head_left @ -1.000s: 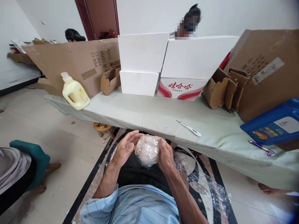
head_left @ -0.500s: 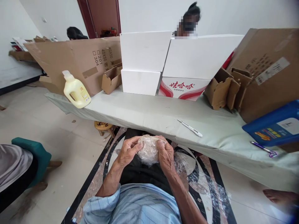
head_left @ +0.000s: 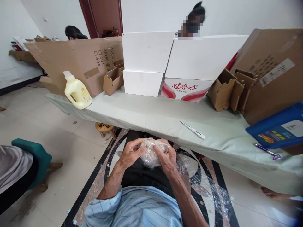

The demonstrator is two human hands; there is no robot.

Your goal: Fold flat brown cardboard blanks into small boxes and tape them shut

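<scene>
Between my hands, above my lap, is a rounded bundle of clear plastic film (head_left: 149, 156); whatever is inside cannot be made out. My left hand (head_left: 132, 153) is closed on the bundle's left side, thumb in front. From the right, my right hand (head_left: 168, 156) grips it, the thumb pressing on the front and the fingers behind, partly hidden. On the table beyond lies a white craft knife (head_left: 192, 129) with a thin blade, apart from both hands.
A cloth-covered table (head_left: 142, 108) runs across in front. On it stand a yellow jug (head_left: 79, 94), white boxes (head_left: 146, 52), cardboard boxes (head_left: 80, 63), a blue container (head_left: 279, 129) and a purple pen-like tool (head_left: 266, 150). Loose clear film (head_left: 213, 189) lies on the floor. Other people sit nearby.
My right thumb has moved left across the front of the bundle. Both hands keep their hold. A person's hand or foot at the lower right has shifted.
</scene>
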